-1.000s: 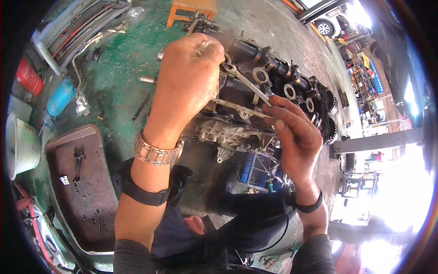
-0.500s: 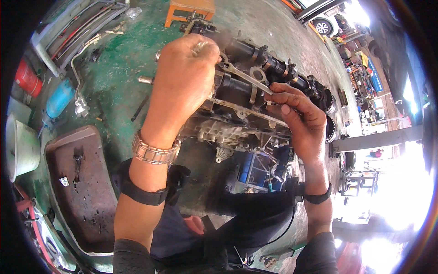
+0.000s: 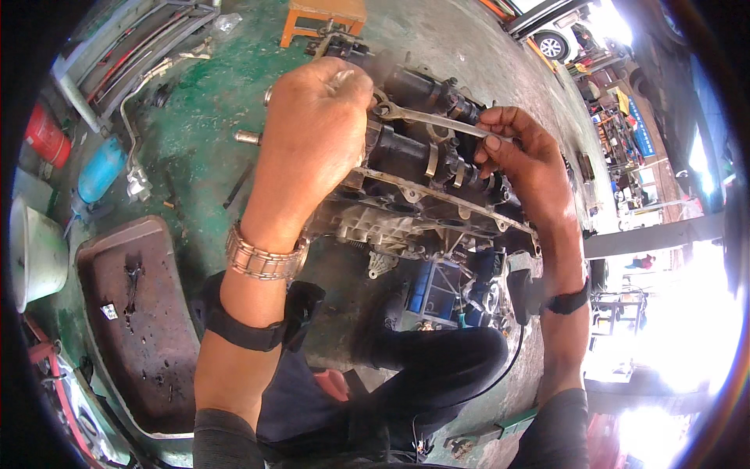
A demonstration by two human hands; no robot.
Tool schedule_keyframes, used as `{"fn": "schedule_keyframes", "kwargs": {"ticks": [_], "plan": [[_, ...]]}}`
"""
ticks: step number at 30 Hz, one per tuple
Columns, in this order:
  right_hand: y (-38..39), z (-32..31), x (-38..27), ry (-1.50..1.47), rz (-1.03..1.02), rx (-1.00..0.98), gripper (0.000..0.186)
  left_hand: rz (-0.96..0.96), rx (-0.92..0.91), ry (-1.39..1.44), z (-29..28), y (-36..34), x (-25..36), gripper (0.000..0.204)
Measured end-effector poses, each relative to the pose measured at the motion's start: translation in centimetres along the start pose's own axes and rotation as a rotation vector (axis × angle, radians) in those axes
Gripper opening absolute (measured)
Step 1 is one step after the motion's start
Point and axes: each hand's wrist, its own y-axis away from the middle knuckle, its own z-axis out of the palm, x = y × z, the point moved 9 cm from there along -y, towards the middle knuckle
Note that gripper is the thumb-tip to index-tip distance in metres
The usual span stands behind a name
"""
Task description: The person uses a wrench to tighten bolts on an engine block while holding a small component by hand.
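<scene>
My right hand (image 3: 533, 156) pinches the outer end of a long metal wrench (image 3: 437, 119) between thumb and fingers. The wrench's other end lies on the left part of an engine (image 3: 367, 215), beside my left hand (image 3: 316, 133). That hand is closed in a fist over the engine's left end, and its fingers are turned out of sight, so what it grips is hidden. Black camshafts (image 3: 398, 152) run along the engine top below and behind the wrench. A metal watch (image 3: 266, 256) is on my left wrist.
A brown drip tray (image 3: 141, 336) with dark oil sits on the floor at left, near a pale bucket (image 3: 41, 254) and a blue cylinder (image 3: 101, 170). An orange stool (image 3: 324, 14) stands beyond the engine. A blue crate-like frame (image 3: 433, 291) is below it.
My right hand has moved right and slightly away from me, swinging the wrench's outer end with it to a flatter angle. My left hand has stayed nearly still.
</scene>
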Motion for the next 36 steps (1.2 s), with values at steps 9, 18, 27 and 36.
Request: {"fn": "schedule_keyframes", "kwargs": {"ticks": [9,18,27,36], "plan": [[-3.7,0.1,0.9,-0.243,0.079,-0.071,0.026,0.031,0.008,0.081,0.1,0.2,0.7,0.021],[-8.3,1.0,-1.3,-0.231,-0.047,0.029,0.034,0.100,0.027,0.017,0.1,0.2,1.2,0.023],[-12.9,5.8,-4.8,0.067,-0.153,-0.025,0.026,0.323,0.076,-0.084,-0.5,-0.1,2.1,0.024],[-11.3,12.6,-11.8,0.307,-0.600,-0.115,0.038,0.158,0.374,0.387,-4.8,0.1,1.1,0.017]]}}
